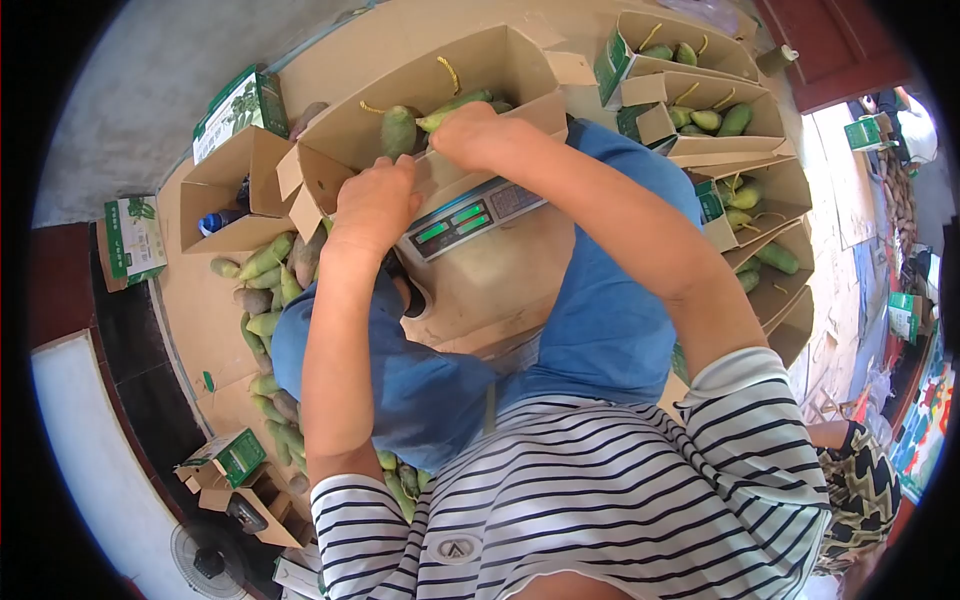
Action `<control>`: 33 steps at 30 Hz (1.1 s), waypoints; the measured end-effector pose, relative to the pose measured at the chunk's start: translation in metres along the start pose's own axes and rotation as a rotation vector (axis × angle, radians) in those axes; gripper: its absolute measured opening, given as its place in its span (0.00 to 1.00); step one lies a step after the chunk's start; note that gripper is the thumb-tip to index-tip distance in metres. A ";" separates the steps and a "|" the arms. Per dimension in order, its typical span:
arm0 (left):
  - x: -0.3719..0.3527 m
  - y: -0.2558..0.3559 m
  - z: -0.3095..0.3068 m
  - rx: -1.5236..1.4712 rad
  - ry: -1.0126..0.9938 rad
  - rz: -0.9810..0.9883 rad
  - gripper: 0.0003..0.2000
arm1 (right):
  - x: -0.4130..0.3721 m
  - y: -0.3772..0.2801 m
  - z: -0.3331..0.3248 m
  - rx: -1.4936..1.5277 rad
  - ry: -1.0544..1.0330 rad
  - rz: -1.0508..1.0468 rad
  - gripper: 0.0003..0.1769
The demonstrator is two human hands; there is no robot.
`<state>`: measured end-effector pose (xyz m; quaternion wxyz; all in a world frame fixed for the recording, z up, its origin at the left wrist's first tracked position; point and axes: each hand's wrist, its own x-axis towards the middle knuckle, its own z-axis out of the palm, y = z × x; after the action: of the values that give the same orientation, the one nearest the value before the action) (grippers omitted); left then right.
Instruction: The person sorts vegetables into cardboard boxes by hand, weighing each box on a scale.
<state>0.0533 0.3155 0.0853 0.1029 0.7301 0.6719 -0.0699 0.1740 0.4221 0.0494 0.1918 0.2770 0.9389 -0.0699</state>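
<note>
A long open cardboard carton (430, 72) stands on a digital scale (450, 232) with lit green displays. Inside lie several green radishes, among them a thick upright one (398, 132), with yellow rope handles (449, 72) on the far wall. My right hand (466, 136) is closed around a pale green radish (430, 122) just over the carton's near side. My left hand (382, 203) rests at the near wall, its fingers curled over the carton's edge; the fingertips are partly hidden.
Filled cartons (740, 105) line the right side. Loose radishes (268, 258) are piled at my left, beside a smaller open box (232, 175) holding a blue object. A fan (208, 560) is at lower left. Another person (862, 495) is at lower right.
</note>
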 end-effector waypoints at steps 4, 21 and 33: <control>0.000 -0.001 0.001 0.011 0.004 0.010 0.13 | 0.004 -0.003 0.002 0.011 0.050 -0.014 0.13; -0.002 0.001 -0.001 -0.011 0.006 0.002 0.14 | 0.018 -0.005 0.012 0.067 0.054 0.006 0.10; -0.003 -0.005 0.004 -0.003 0.004 -0.004 0.15 | 0.034 -0.026 0.006 0.061 0.007 0.012 0.13</control>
<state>0.0479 0.3116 0.0823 0.1027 0.7287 0.6737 -0.0677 0.1356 0.4161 0.0306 0.1806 0.2887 0.9353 -0.0963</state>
